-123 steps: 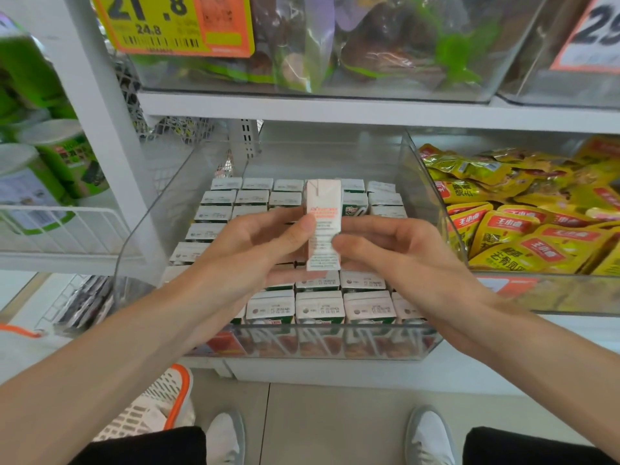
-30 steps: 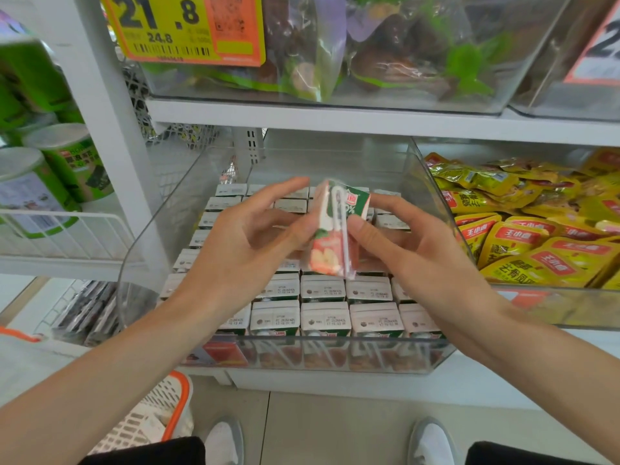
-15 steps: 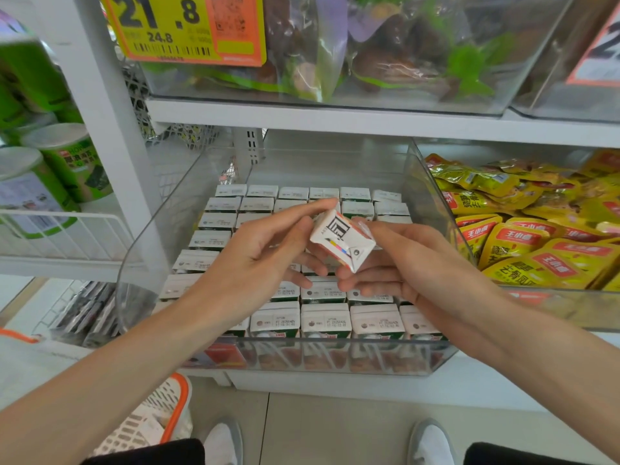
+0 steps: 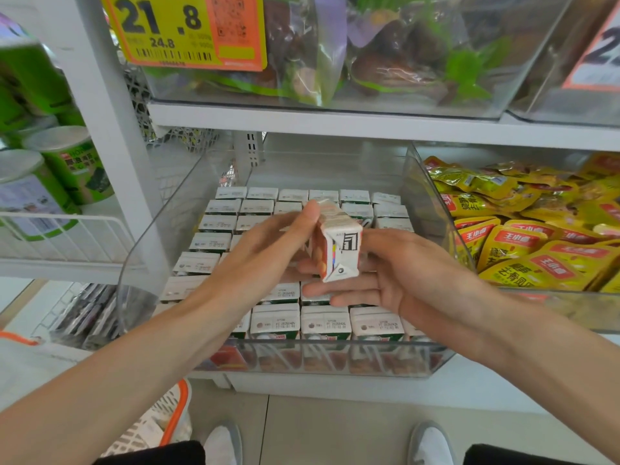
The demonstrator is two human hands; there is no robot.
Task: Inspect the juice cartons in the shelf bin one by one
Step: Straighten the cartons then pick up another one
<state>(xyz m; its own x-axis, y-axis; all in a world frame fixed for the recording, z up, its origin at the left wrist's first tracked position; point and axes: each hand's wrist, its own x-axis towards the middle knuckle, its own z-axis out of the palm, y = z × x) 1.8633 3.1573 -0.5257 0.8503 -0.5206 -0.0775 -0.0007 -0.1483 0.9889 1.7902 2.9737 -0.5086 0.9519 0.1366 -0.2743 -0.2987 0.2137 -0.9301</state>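
Observation:
A small white juice carton [image 4: 340, 250] is held above the clear shelf bin [image 4: 151, 236], tipped so its folded bottom faces me. My left hand [image 4: 265, 250] pinches it from the left, thumb up at its far edge. My right hand [image 4: 399, 273] holds it from the right and below, fingers spread under it. Several rows of matching cartons [image 4: 275, 318] stand upright in the bin, white tops up.
A second clear bin of yellow snack packets [image 4: 523, 236] adjoins on the right. The upper shelf [image 4: 369, 127] with bagged goods hangs low over the bin. Green canisters [image 4: 67, 162] stand on the left shelf. A white and orange basket [image 4: 161, 421] sits by my feet.
The carton has been turned over between both hands, from upright with its printed side showing to tipped with its bottom toward me, and has dropped slightly toward the bin.

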